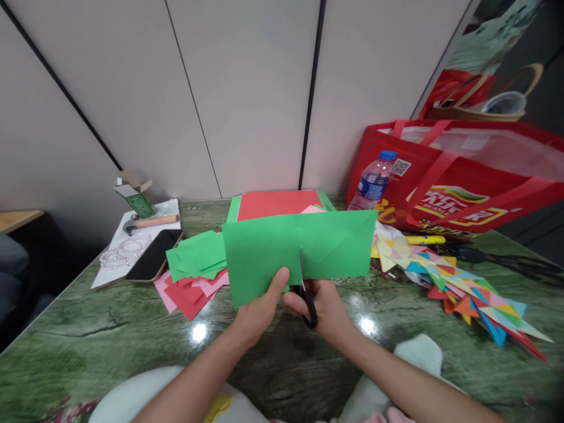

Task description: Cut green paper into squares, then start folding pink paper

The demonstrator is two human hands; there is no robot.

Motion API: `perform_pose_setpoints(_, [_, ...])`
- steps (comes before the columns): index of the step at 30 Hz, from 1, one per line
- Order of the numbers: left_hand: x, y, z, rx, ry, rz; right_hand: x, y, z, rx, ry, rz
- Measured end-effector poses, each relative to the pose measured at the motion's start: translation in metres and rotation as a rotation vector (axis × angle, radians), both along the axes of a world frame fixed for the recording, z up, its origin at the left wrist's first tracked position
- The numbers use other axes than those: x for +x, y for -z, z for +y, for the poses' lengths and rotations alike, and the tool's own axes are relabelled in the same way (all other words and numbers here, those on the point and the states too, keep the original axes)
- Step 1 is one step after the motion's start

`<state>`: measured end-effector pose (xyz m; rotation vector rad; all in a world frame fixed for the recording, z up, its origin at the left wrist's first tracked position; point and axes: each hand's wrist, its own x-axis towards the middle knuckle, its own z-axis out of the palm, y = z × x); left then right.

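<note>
A wide sheet of green paper (259, 249) is held upright above the table, right in front of me. My left hand (264, 302) pinches its lower edge, the thumb on the near face and the fingers hidden behind. Black-handled scissors (309, 305) sit in my right hand (324, 305), its fingers closed round the handles. Their blade points up and crosses the paper near its middle, where a short slit shows above the tip. Left of the sheet lie loose cut green pieces (198, 255), partly over red and pink pieces (189, 296).
Behind the sheet lies a stack of red and green paper (277, 202). To the right are a water bottle (372, 182), a red bag (440, 176) and colourful folded paper pieces (476, 288). A phone (154, 255), beads (126, 249) and a small box (136, 197) are at the left.
</note>
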<state>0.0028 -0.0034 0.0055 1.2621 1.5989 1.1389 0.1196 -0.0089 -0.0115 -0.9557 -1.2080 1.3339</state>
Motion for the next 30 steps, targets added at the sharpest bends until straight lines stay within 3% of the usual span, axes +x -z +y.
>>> perform_pose_setpoints(8, [-0.001, 0.003, 0.001, 0.031, 0.037, -0.066, 0.001, 0.0, 0.0, -0.057, 0.009, -0.03])
perform_pose_setpoints(19, [-0.001, 0.004, 0.002, 0.086, 0.057, -0.01, 0.002, -0.004, -0.001, -0.125, 0.009, -0.101])
perform_pose_setpoints(26, [-0.004, 0.006, 0.015, -0.033, -0.121, -0.082, 0.002, 0.008, 0.0, -0.075, -0.13, -0.061])
perform_pose_setpoints(30, [-0.01, 0.005, 0.033, 0.196, -0.199, -0.223, 0.0, 0.008, -0.004, -0.08, -0.268, -0.11])
